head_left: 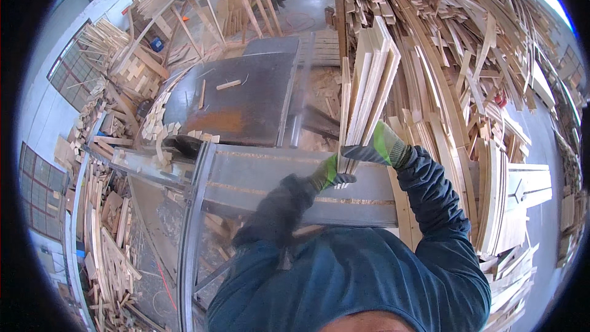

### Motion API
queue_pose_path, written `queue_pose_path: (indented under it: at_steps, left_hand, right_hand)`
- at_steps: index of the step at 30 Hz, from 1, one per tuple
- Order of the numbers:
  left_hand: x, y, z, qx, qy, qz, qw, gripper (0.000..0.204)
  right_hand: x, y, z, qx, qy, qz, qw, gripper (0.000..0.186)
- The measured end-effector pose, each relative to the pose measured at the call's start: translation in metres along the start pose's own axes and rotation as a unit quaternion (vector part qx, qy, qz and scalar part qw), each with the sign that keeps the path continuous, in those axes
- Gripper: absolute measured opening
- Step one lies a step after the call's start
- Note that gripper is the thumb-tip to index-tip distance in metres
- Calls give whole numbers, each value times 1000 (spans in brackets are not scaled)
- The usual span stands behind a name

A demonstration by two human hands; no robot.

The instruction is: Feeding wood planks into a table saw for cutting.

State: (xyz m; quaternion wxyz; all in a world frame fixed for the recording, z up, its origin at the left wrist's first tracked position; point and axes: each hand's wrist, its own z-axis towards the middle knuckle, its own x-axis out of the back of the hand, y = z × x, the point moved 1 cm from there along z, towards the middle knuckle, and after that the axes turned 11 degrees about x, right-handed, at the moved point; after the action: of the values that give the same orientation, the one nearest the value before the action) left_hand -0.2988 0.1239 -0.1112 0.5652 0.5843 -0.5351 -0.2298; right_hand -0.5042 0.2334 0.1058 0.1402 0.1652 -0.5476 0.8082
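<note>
A bundle of several long, pale wooden boards stands on edge before me, its far end rising away from my body. My left hand, in a green and dark grey glove, is closed round the near end of the bundle from the left and below. From the right, my right hand, gloved alike, grips the same boards a little farther up. Its dark fingers lie across the boards' side. Beneath the boards is a grey metal sliding table with sawdust in its grooves.
Ahead on the left, a dark metal machine table bears a few wood offcuts. Tall heaps of wooden strips fill the far right. More boards stack up at my right. Scrap wood lies at the left beyond a metal rail.
</note>
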Motion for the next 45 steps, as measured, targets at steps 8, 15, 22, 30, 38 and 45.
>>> queue_pose_path:
  at_steps: [8, 15, 22, 30, 38, 45]
  left_hand:
    - [-24, -34, 16, -122, 6, -142, 982, 98]
    - [1, -58, 32, -266, 26, -97, 959, 39]
    - [7, -45, 15, -149, 64, -45, 986, 63]
    - [17, -77, 4, -127, -9, -163, 978, 88]
    - [1, -120, 12, -4, -49, -289, 956, 87]
    - [14, 36, -50, -117, 101, -114, 981, 93]
  right_hand:
    - [-8, 35, -10, 64, -70, -43, 995, 57]
    - [-59, 21, 40, -72, 12, 473, 878, 68]
    - [-96, 43, 39, 61, 144, -19, 988, 60]
    - [-107, 15, 34, 57, 109, -8, 992, 54]
    - [-119, 5, 39, 89, 100, -25, 991, 48]
    - [-72, -3, 26, 35, 177, 198, 963, 32]
